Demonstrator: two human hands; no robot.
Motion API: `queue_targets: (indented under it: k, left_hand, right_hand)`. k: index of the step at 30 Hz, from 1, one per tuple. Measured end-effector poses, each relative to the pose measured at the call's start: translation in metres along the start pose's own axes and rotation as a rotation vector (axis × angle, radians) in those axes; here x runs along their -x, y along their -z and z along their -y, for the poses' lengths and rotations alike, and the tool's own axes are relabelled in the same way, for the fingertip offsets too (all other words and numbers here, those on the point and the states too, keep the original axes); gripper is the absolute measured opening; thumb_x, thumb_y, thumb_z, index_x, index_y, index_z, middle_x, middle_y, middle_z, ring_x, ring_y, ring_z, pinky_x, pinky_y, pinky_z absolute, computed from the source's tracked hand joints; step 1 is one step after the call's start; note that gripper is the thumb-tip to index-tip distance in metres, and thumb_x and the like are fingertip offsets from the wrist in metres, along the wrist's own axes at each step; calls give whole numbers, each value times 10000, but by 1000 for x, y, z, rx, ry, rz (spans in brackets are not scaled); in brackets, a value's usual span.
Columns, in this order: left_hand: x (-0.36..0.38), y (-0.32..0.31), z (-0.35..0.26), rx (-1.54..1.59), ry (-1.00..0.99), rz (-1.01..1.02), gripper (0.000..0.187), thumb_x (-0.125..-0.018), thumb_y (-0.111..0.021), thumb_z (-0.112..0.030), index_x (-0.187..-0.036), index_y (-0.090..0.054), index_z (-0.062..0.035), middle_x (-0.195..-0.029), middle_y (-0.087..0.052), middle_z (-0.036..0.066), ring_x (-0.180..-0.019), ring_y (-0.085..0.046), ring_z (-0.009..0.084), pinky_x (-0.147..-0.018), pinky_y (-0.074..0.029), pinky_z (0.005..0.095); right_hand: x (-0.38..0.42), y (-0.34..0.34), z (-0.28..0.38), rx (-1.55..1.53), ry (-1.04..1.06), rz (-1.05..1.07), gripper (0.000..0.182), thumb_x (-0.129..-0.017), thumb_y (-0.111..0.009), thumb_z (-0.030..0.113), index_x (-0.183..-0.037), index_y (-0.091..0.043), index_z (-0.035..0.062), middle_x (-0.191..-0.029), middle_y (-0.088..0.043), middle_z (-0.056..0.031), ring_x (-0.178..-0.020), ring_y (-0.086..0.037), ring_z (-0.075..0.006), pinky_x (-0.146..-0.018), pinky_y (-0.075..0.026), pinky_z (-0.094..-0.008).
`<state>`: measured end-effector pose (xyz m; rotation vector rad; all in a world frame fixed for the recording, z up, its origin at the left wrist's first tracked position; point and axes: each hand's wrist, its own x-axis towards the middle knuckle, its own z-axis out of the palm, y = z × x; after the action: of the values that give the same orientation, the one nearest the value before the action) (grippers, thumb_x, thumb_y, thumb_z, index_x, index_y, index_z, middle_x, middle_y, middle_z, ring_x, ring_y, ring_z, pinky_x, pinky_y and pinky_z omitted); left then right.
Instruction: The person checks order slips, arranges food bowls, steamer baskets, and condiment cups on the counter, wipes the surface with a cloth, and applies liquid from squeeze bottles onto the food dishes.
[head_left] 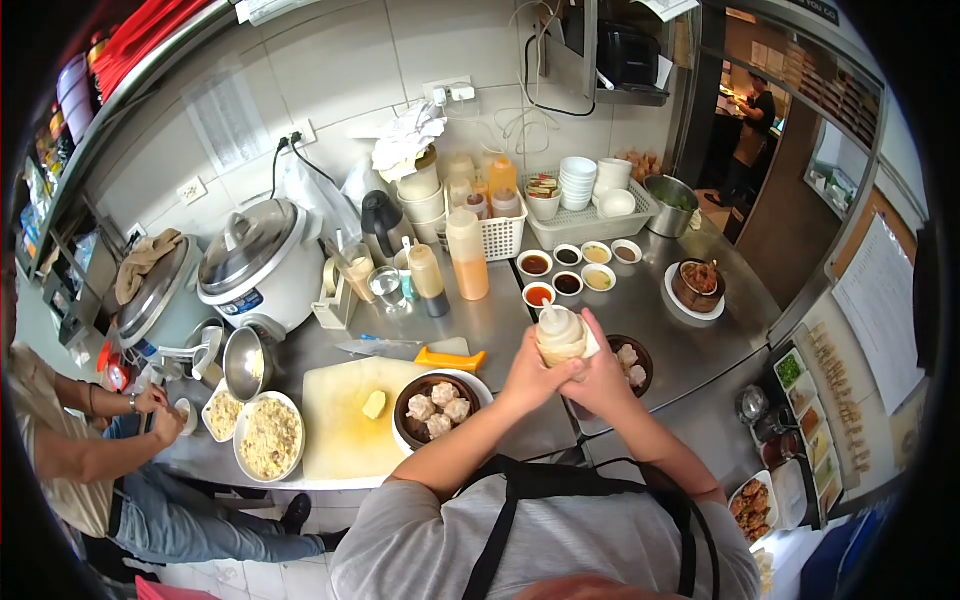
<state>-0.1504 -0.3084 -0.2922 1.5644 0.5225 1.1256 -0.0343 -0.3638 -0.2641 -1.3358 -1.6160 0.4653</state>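
Note:
Both of my hands are wrapped round a squeeze bottle [560,338] with a pale nozzle and cream-coloured contents. My left hand [535,378] grips its near left side, and my right hand [602,375] closes on its right side, where something white shows beside the bottle. Partly behind my right hand sits a dark round steamer with dumplings [630,365]. Left of my forearm, a second steamer of dumplings [438,402] rests on a white plate. Just beyond the bottle stand small white sauce cups, one holding red sauce [539,295].
A cutting board [335,425] bears a yellow lump, with a yellow-handled knife [450,360] behind it. Two tall squeeze bottles [467,262] stand at centre. Rice cookers [258,262] and a fried rice bowl [268,437] are left, near a co-worker [90,430]. Another steamer [697,285] sits right.

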Motion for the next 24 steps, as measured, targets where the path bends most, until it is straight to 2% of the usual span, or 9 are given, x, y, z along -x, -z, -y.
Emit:
queue_targets:
  k: [3, 6, 7, 10, 12, 16, 19, 22, 24]
  left_hand:
    - [2, -22, 4, 117, 24, 76, 567, -699, -638, -188, -1106, -307, 26, -1053, -448, 113, -993, -431, 159, -859, -344, 287]
    - [0, -31, 14, 134, 59, 253, 588, -715, -621, -189, -1143, -282, 28, -1071, -438, 116, -1008, -422, 162, -864, -340, 290]
    - [2, -33, 13, 122, 93, 317, 582, -751, -590, -202, -1192, -265, -8, -1093, -411, 83, -997, -418, 150, -871, -336, 292]
    - [4, -25, 16, -62, 249, 351, 565, -753, -586, -188, -1193, -275, -17, -1088, -404, 73, -977, -419, 146, -840, -362, 291]
    - [10, -20, 23, 82, 327, 234, 538, -748, -592, -182, -1183, -312, -35, -1078, -402, 67, -928, -435, 137, -805, -382, 287]
    - [10, 6, 37, -12, 350, 131, 496, -750, -589, -174, -1155, -354, -10, -1066, -424, 98, -846, -459, 123, -752, -395, 255]
    - [13, 16, 29, -33, 440, 96, 415, -777, -552, -221, -1137, -401, -82, -1065, -438, 62, -884, -474, 128, -733, -381, 249]
    - [15, 20, 30, -3, 484, 50, 458, -759, -577, -195, -1136, -388, -16, -1054, -429, 96, -857, -436, 115, -768, -376, 244]
    - [16, 20, 32, -7, 492, 43, 449, -759, -577, -193, -1130, -397, -15, -1057, -429, 97, -849, -433, 112, -762, -376, 243]
  right_hand:
    - [12, 13, -14, 73, -31, -43, 807, -551, -657, 184, -1226, -248, 16, -1132, -420, -177, -1052, -422, -287, -875, -348, -342]
    - [23, 36, -9, 65, -129, -26, 784, -551, -654, 180, -1220, -270, 39, -1112, -440, -166, -1024, -433, -296, -856, -360, -350]
    - [25, 42, -13, 229, -57, -67, 770, -541, -649, 178, -1216, -291, 83, -1055, -466, -163, -978, -449, -318, -821, -382, -364]
    - [32, 66, -10, 390, -225, -28, 753, -541, -634, 168, -1216, -302, 127, -1006, -472, -158, -928, -462, -342, -789, -397, -381]
    - [38, 85, -17, 522, -266, 13, 725, -548, -612, 150, -1209, -316, 179, -989, -471, -144, -890, -479, -345, -776, -404, -385]
    - [50, 112, -43, 863, -305, 86, 651, -585, -587, 94, -1180, -349, 215, -954, -473, -109, -868, -493, -310, -753, -409, -380]
    - [58, 121, -57, 1038, -325, 187, 619, -600, -580, 74, -1162, -368, 226, -934, -477, -91, -869, -496, -289, -735, -404, -381]
    - [67, 129, -72, 1176, -309, 273, 564, -621, -567, 73, -1135, -393, 225, -921, -482, -82, -863, -497, -279, -731, -390, -383]
    - [70, 131, -80, 1238, -274, 311, 518, -640, -552, 74, -1116, -409, 220, -911, -485, -81, -859, -495, -278, -736, -381, -386]
